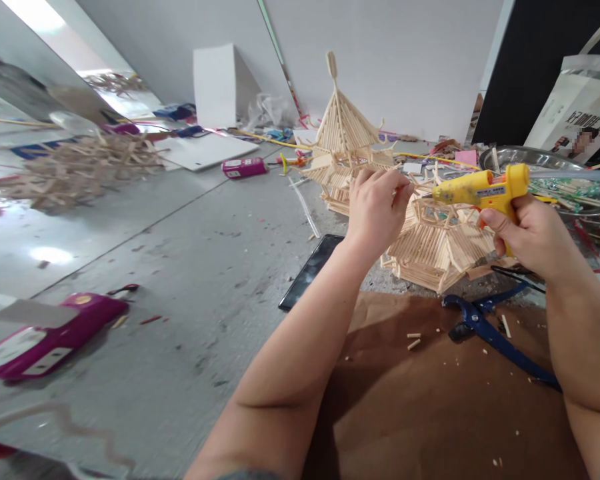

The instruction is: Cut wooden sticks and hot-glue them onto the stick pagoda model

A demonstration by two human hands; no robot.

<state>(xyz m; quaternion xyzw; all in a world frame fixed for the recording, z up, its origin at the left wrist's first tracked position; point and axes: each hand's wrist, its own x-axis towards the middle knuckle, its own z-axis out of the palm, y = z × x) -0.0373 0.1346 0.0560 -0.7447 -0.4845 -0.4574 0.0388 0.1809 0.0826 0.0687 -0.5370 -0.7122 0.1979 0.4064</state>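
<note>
A yellow glue gun (pixel 467 189) is gripped in my right hand (pixel 535 230), its nozzle pointing left, close to the fingertips of my left hand (pixel 380 203). Those fingers are pinched together above the wooden models; whatever they hold is too small to make out. Below the nozzle stands a low, many-sided stick model (pixel 430 247) with a sloping slatted roof. Behind my left hand rises a taller pagoda-like stick model (pixel 343 127) with a pointed top, partly hidden by that hand.
Blue pliers (pixel 500 340) and stick bits lie on brown paper (pixel 430 413). A black phone (pixel 313 270) is beside my left forearm. Magenta devices (pixel 243 168) and a stick pile (pixel 90 167) are leftward; a metal tray (pixel 520 157) and white bag (pixel 570 100) are at right.
</note>
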